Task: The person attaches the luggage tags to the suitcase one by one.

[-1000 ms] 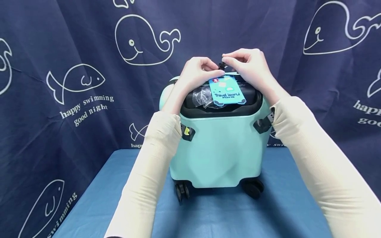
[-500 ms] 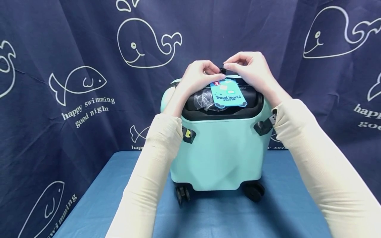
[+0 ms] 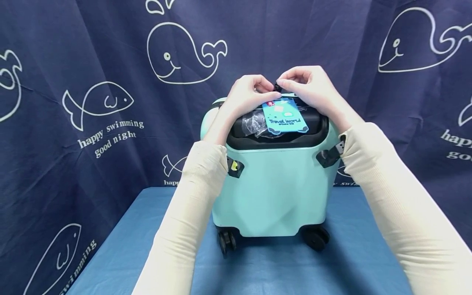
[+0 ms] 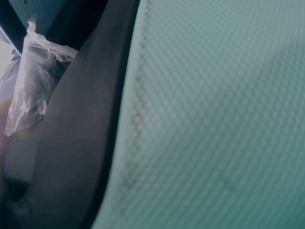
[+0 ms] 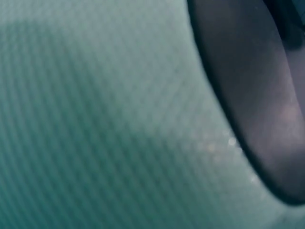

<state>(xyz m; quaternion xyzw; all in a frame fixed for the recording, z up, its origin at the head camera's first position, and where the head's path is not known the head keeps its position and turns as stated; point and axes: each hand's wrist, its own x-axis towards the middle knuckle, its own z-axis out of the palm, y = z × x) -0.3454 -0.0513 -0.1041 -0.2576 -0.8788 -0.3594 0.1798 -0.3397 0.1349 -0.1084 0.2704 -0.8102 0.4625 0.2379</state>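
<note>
A mint-green suitcase (image 3: 273, 188) stands upright on its black wheels, its black handle recess (image 3: 239, 141) at the top. Over this recess hangs a blue luggage tag (image 3: 285, 119) printed "Travel World". Just above the tag, my left hand (image 3: 246, 94) and right hand (image 3: 311, 87) meet at its small black strap (image 3: 277, 87). Thumb and fingers of each hand pinch there; the fingers partly hide the strap. In the left wrist view, the suitcase's textured shell (image 4: 205, 114) fills most of the picture. The right wrist view also shows the shell (image 5: 95, 119), without my hand.
Crumpled clear plastic wrap (image 3: 254, 123) lies in the recess, left of the tag. The suitcase stands on a blue cloth-covered table (image 3: 258, 270). A navy curtain (image 3: 110, 164) with white whale and fish drawings hangs close behind.
The hands stay together above the tag, with small finger movements at the black strap. The whole head view has shifted slightly, so suitcase and hands appear a little lower and further right.
</note>
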